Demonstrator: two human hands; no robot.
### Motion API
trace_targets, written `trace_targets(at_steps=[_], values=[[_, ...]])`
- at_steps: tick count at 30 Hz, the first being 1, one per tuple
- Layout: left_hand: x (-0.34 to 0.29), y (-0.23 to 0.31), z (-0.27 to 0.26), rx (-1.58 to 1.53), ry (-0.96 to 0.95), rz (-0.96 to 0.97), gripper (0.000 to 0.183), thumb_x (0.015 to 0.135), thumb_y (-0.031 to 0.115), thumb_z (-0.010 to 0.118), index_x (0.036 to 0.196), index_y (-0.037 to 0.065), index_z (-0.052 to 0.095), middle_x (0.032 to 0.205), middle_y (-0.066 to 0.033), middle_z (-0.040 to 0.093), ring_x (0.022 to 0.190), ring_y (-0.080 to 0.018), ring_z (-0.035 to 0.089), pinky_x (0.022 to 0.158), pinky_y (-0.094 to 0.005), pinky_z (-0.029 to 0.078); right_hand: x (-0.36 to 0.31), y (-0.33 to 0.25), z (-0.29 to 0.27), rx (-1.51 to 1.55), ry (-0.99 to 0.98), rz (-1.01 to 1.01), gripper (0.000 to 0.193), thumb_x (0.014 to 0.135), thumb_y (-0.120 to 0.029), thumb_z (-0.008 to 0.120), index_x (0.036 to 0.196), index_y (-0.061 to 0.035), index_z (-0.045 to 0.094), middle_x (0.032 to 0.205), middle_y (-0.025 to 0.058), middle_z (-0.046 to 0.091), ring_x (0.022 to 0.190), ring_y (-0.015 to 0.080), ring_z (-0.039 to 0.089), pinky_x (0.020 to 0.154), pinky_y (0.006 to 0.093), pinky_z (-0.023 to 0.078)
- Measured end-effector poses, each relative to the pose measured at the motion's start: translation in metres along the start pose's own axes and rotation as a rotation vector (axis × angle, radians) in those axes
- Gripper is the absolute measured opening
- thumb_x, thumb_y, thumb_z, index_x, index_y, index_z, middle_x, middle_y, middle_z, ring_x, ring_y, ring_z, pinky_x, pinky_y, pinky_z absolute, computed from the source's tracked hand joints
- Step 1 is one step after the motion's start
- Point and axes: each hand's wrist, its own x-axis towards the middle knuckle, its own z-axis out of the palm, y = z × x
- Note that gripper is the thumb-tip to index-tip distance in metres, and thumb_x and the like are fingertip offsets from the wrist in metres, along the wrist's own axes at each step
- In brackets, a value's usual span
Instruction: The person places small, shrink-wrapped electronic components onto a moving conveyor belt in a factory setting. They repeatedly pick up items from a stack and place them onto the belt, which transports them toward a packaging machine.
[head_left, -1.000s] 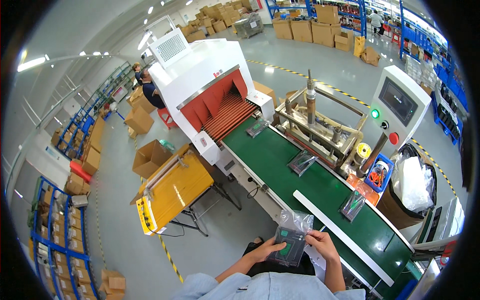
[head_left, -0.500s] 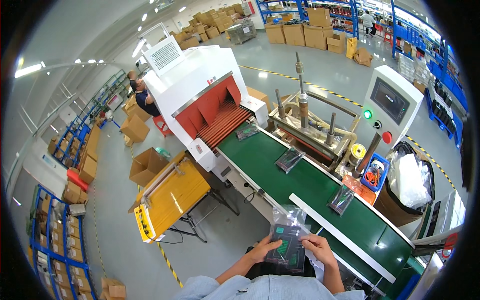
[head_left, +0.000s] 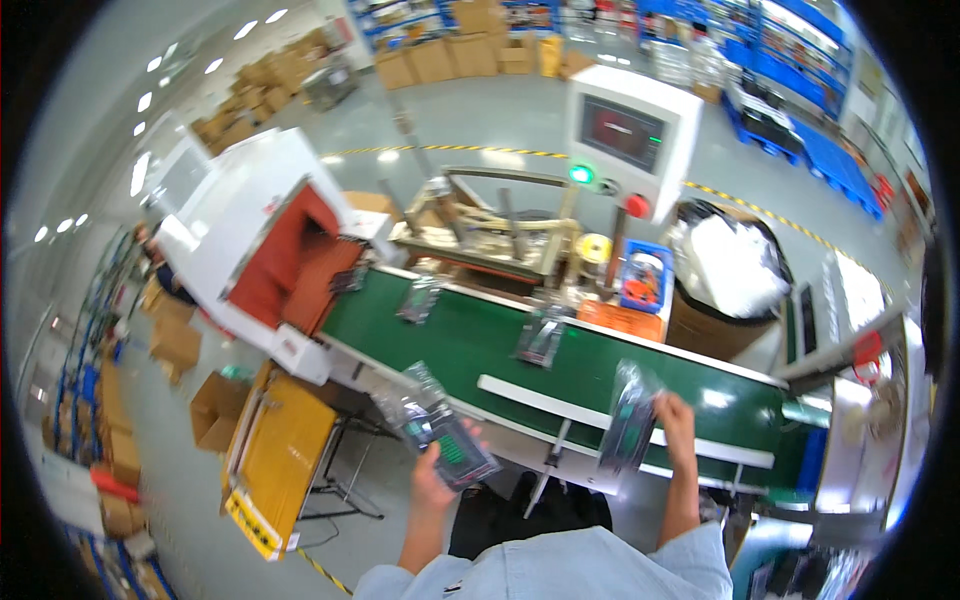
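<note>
My left hand is closed on the edge of a dark flat item in a clear plastic bag, with green marks on its face. Its loose bag end points up toward the belt's near side. Farther right, my right hand pinches a second clear-bagged dark item by its upper side, so that it hangs over the conveyor's near edge. Beyond my hands runs the green conveyor belt. On it lie three similar bagged packs, the nearest bagged pack just beyond the white guide rail.
At the belt's left end stands a white tunnel machine with red curtain flaps. A control panel rises behind the belt, beside a blue bin and a lined waste box. A yellow-topped table stands at the left.
My hands were together on the bagged items in front of me; now they are apart, each with one. The right hand has moved out over the belt's edge. My view has turned right.
</note>
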Motion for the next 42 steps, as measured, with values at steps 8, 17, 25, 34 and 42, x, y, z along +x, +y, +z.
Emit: trace_targets(at_steps=[8, 17, 25, 34, 42], values=[[-0.012, -0.024, -0.01, 0.008, 0.032, -0.145, 0.058, 0.081, 0.03, 0.056, 0.126, -0.002, 0.037, 0.122, -0.0172, 0.048, 0.114, -0.0317, 0.047, 0.096, -0.0515, 0.038, 0.118, 0.131, -0.093, -0.27, 0.472, 0.164, 0.028, 0.081, -0.028, 0.057, 0.084, -0.0008, 0.064, 0.072, 0.0046, 0.062, 0.07, 0.0133, 0.054, 0.066, 0.0294, 0.042], [-0.021, -0.028, -0.008, -0.045, 0.047, -0.18, 0.059, 0.081, 0.03, 0.057, 0.126, -0.002, 0.037, 0.122, -0.0172, 0.047, 0.113, -0.0324, 0.047, 0.096, -0.0529, 0.038, 0.163, 0.125, 0.066, -0.518, 0.526, 0.371, 0.03, 0.085, -0.031, 0.051, 0.081, -0.0048, 0.065, 0.089, 0.0199, 0.059, 0.08, 0.0382, 0.058, 0.069, 0.0465, 0.045], [-0.037, -0.018, -0.015, -0.083, 0.069, -0.164, 0.059, 0.081, 0.026, 0.057, 0.127, -0.004, 0.035, 0.125, -0.0211, 0.045, 0.114, -0.0358, 0.046, 0.097, -0.0519, 0.037, 0.165, 0.118, 0.105, -0.568, 0.609, 0.281, 0.027, 0.084, -0.031, 0.052, 0.086, -0.0074, 0.064, 0.087, 0.0157, 0.06, 0.078, 0.0368, 0.058, 0.069, 0.0458, 0.045], [-0.017, -0.028, -0.011, 0.184, 0.018, -0.334, 0.053, 0.084, 0.021, 0.055, 0.125, -0.005, 0.036, 0.122, -0.0223, 0.048, 0.11, -0.0323, 0.051, 0.092, -0.0453, 0.043, 0.145, 0.077, 0.09, -0.194, 0.657, 0.24, 0.053, 0.081, -0.045, 0.057, 0.107, 0.0013, 0.053, 0.079, 0.0185, 0.061, 0.075, 0.0338, 0.059, 0.073, 0.0418, 0.045], [-0.019, -0.033, -0.027, 0.709, -0.082, -0.532, 0.04, 0.087, 0.02, 0.058, 0.121, 0.003, 0.047, 0.103, -0.0056, 0.057, 0.089, -0.0123, 0.055, 0.078, -0.0277, 0.047, 0.009, -0.049, 0.151, 0.427, -0.99, -0.035, 0.061, 0.087, -0.052, 0.046, 0.119, -0.0005, 0.05, 0.09, 0.0053, 0.059, 0.081, 0.0136, 0.055, 0.07, 0.0263, 0.044]])
